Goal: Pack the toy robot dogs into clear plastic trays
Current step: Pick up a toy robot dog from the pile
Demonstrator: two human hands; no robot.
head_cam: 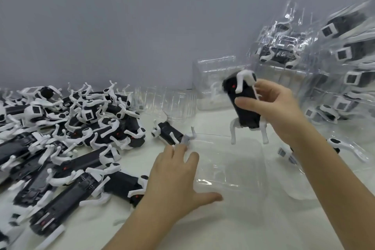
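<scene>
Right hand (pixel 280 107) grips one toy dog (pixel 244 105) in the air, thumb across the front of its black body, other fingers curled round the far side. The dog is approx. upright, two white legs hanging down, one leg bent over the top end, red dot showing on the side. It hangs above the far edge of a clear tray (pixel 239 178) that lies flat on the white table (pixel 97 219). The dog's feet are not in the tray. Left hand (pixel 174 176) is wide and flat, fingers straight and spread, palm down at the tray's left edge w/ the thumb on the plastic; it holds nothing. Just beyond its fingertips lies a lone dog (pixel 168 133) on its side. Further left is a big loose pile of dogs (pixel 67 128), black bodies w/ white legs tangled, some face-up showing square screens. At the back, btw. pile and held dog, stand empty trays (pixel 168 103) and a taller clear stack (pixel 215 81), against a grey wall (pixel 121 26). On the right, filled trays (pixel 341 55) lean in a heap, dogs visible thru the plastic. One more packed dog (pixel 336 145) lies low behind the right forearm.
</scene>
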